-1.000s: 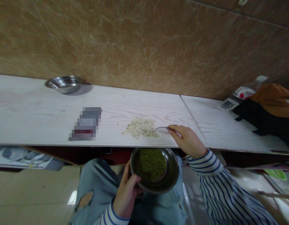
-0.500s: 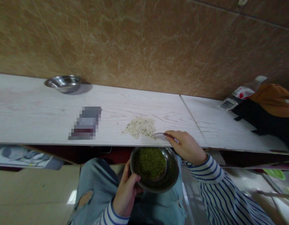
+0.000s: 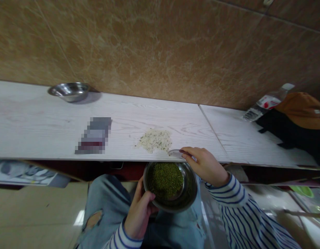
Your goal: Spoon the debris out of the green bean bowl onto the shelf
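Note:
My left hand (image 3: 141,212) grips the near left rim of a steel bowl (image 3: 189,199), thumb over the edge. Mung beans (image 3: 167,180) lie in the bowl, which sits over my lap just below the counter's front edge. Between the thumb and fingers of my right hand (image 3: 205,165) is a thin clear piece with a rounded edge (image 3: 175,153); its full shape is hidden by the fingers. That piece lies low over the counter at the lower right border of a pile of white grains (image 3: 156,140), with a few green beans scattered among them.
On the white wood-grain counter (image 3: 134,110), a second steel bowl (image 3: 69,92) stands against the wall at left. A pixelated flat item (image 3: 94,136) lies nearer the edge. At right are a plastic bottle (image 3: 269,102) and a brown and black cap (image 3: 301,110).
My right hand has shifted slightly left and toward the counter's front edge with the clear piece. The left hand and the bowl of beans stay nearly still.

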`<state>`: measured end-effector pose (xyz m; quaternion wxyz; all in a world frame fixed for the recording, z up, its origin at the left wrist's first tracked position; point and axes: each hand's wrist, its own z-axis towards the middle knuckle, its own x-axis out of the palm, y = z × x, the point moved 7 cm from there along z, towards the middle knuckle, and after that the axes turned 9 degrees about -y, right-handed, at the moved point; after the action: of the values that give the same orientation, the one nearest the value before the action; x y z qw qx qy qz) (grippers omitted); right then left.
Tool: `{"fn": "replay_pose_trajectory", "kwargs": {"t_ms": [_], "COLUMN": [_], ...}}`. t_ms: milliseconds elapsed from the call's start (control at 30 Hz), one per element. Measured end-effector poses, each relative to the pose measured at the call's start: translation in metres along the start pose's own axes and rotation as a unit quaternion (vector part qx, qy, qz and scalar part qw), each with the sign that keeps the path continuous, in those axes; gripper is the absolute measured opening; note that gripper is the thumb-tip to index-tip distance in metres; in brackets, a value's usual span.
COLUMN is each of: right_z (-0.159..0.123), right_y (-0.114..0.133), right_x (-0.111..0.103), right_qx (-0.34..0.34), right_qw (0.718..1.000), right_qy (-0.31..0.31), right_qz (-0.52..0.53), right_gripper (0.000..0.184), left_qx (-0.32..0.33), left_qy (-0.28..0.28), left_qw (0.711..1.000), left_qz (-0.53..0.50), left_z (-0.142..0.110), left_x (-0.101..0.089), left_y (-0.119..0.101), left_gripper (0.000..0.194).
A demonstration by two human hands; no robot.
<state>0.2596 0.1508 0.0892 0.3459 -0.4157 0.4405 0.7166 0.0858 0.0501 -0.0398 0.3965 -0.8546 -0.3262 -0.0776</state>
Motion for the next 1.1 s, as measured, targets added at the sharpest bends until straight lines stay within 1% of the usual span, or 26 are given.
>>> {"fn": "replay_pose_trajectory", "kwargs": {"t_ms": [67,200,300,400,567,733,1000,1100], "right_z": [-0.001,-0.002,-0.002,-0.002,-0.004,-0.007,-0.01,-0.012], "right_y": [-0.002,-0.018,-0.023,-0.02,-0.009,0.0,-0.01,-0.008], "right_x": [-0.002,-0.007,-0.006,-0.003,0.001,0.001,-0.003,-0.003], "right_qx": [0.006,0.043,0.055,0.055,0.055,0.046,0.068,0.061], "right_qw": [1.0,0.998,0.998,0.998,0.998,0.998,0.997,0.997], "right_qy": [-0.003,-0.032,-0.031,-0.026,-0.012,-0.012,-0.012,-0.01], "right_qz": [0.006,-0.013,-0.026,-0.016,0.013,0.038,0.038,0.038], "right_gripper": [0.026,0.027,0.026,0.026,0.026,0.025,0.026,0.027], "left_qx": [-0.002,-0.003,0.0,-0.001,0.001,-0.009,0.001,-0.001], "left_qy": [0.003,0.006,0.0,0.004,0.002,0.01,0.004,0.005], "left_qw": [1.0,1.0,1.0,1.0,1.0,1.0,1.0,1.0], "left_qz": [0.002,-0.001,-0.001,0.002,-0.004,0.001,-0.001,-0.011], "left_z": [0.0,-0.001,-0.001,-0.002,-0.001,0.0,-0.003,-0.004], "left_x": [0.0,0.0,-0.001,0.001,0.0,0.0,0.002,0.003], "left_y": [0.0,0.0,0.0,0.0,0.0,0.001,0.0,0.0], "left_gripper": [0.076,0.076,0.076,0.077,0.078,0.08,0.079,0.078]}}
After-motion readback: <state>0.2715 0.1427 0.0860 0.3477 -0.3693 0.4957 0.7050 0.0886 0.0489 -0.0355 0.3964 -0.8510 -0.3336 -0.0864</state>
